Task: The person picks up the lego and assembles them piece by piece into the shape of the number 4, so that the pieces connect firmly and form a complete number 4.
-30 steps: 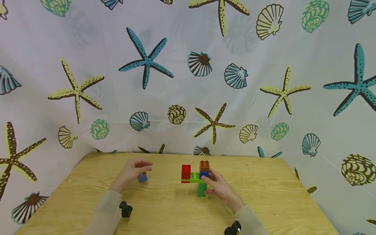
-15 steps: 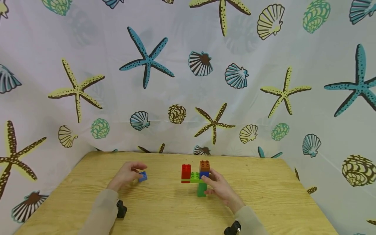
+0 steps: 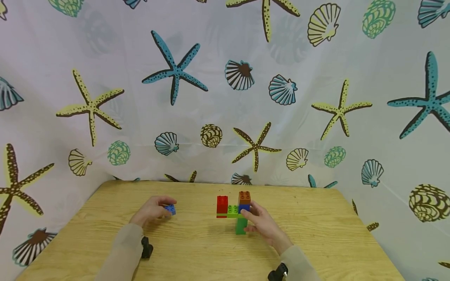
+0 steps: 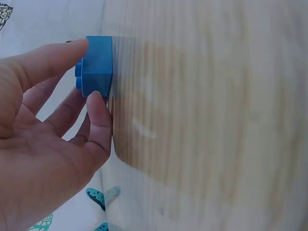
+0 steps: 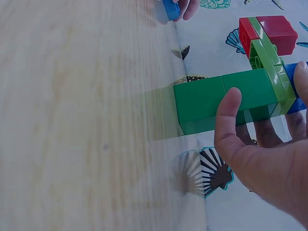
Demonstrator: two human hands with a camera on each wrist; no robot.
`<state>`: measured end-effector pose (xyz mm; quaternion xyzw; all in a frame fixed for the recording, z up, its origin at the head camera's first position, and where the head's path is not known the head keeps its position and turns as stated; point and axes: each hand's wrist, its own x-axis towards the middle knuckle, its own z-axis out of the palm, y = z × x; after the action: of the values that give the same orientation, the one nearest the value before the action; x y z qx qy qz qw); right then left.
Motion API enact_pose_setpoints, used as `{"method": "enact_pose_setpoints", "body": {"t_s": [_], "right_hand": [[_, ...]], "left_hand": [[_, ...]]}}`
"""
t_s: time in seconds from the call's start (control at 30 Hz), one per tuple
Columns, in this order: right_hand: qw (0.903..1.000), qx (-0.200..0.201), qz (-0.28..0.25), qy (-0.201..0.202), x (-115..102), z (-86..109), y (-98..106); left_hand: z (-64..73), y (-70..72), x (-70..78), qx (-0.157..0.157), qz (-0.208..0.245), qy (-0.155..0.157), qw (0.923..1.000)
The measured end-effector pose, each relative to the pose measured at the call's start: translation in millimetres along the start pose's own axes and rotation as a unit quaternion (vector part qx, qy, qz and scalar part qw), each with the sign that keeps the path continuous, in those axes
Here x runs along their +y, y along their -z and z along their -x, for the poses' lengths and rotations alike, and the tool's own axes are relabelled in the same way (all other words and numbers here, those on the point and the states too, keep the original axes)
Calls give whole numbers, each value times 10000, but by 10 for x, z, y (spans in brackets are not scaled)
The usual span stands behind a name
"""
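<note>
On the left of the table, my left hand [image 3: 152, 209] has its thumb and fingers around a small blue toy brick [image 3: 171, 209]. In the left wrist view, the thumb and little finger touch that brick [image 4: 97, 60], whose flat base sits on the tabletop; the other fingers pass behind it. My right hand [image 3: 266, 225] grips a toy-brick tower from its right side. Two green bricks [image 5: 199, 105] form its base, topped by a lime-green crosspiece [image 3: 232, 211]. A red brick [image 3: 222, 203] stands on its left end; a dark blue brick [image 3: 242, 208] and a brown-orange brick [image 3: 244, 197] stack on its right.
The pale wooden table [image 3: 197, 249] ends at a white cloth backdrop [image 3: 211, 105] printed with starfish and shells. Black wrist cameras sit at both cuffs, the left one [image 3: 146, 248] low over the wood.
My left hand has moved left and down from above the blue brick, and its fingers have come in around it. The right hand and the tower stay in place.
</note>
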<state>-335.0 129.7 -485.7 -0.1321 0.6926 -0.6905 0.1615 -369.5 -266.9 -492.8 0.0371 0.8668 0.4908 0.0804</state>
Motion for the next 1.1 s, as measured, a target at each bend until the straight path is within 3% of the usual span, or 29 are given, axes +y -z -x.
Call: {"method": "enact_pose_setpoints", "body": {"t_s": [0.57, 0.93, 1.1], "right_hand": [[10000, -20, -30, 9, 23, 4, -9], [10000, -43, -38, -35, 30, -3, -20], [10000, -19, -50, -5, 3, -3, -3]], "left_hand": [[-7, -13, -3, 8, -103, 141, 9998], [35, 1, 27, -314, -83, -225, 9992], [18, 0, 120, -331, -224, -725, 9966]]}}
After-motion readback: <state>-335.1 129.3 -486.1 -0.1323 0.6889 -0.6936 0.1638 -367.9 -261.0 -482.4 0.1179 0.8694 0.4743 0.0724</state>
